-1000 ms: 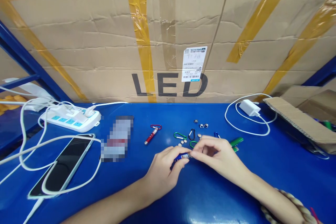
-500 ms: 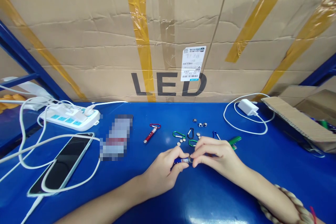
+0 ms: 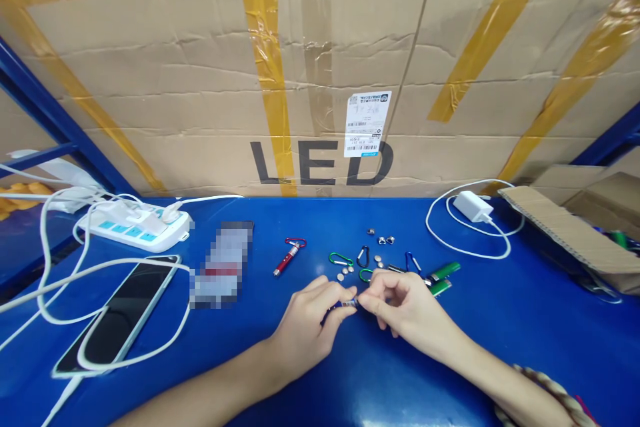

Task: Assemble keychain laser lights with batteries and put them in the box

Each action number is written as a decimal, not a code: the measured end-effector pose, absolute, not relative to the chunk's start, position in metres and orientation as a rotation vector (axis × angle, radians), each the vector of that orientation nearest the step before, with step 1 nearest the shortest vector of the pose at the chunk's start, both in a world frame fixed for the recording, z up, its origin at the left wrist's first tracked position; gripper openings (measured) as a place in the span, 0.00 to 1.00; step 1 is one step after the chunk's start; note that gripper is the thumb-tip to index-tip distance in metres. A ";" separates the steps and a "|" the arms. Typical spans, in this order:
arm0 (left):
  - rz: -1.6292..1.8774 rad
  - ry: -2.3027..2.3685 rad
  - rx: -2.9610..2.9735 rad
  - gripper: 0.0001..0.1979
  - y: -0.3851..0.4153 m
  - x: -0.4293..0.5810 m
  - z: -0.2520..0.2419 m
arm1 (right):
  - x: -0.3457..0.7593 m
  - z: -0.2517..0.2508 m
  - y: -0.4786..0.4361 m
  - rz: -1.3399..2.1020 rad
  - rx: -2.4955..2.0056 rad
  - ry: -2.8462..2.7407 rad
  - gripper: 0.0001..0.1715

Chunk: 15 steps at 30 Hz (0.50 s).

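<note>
My left hand [image 3: 307, 327] is closed around a small blue keychain flashlight [image 3: 345, 305], holding it just above the blue table [image 3: 520, 320]. My right hand [image 3: 400, 307] pinches the flashlight's silver end with thumb and forefinger. Just beyond the hands lie several tiny button cells [image 3: 345, 271], green, black and blue carabiner clips [image 3: 342, 258], and two green flashlight bodies [image 3: 440, 278]. A red keychain flashlight [image 3: 287, 258] lies to the left of them.
A phone [image 3: 120, 313] with a white cable lies at the left, beside a white power strip [image 3: 135, 223]. A white charger [image 3: 470, 205] with coiled cable sits at the back right. A large cardboard box marked LED [image 3: 320, 80] forms the back wall. Cardboard pieces [image 3: 575, 233] lie at the right.
Both hands have sunk slightly toward me with the blue flashlight. My right fingers have shifted on its silver end, uncovering the green flashlight bodies behind.
</note>
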<state>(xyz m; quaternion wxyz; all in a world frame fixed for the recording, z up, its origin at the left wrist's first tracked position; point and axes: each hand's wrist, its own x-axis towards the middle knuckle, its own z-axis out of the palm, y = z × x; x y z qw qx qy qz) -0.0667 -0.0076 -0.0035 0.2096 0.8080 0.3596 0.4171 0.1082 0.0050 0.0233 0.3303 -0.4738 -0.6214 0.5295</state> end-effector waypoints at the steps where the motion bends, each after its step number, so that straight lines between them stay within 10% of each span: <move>1: 1.162 1.015 2.239 0.06 -0.008 -0.067 -0.002 | 0.109 0.023 0.006 1.434 -1.250 -1.597 0.25; 9: 1.070 1.078 2.117 0.10 -0.010 -0.067 0.006 | 0.114 0.020 0.012 1.416 -1.208 -1.704 0.23; 15: 1.023 1.105 1.922 0.09 -0.009 -0.064 0.008 | 0.123 0.018 0.015 0.612 -0.911 -1.986 0.17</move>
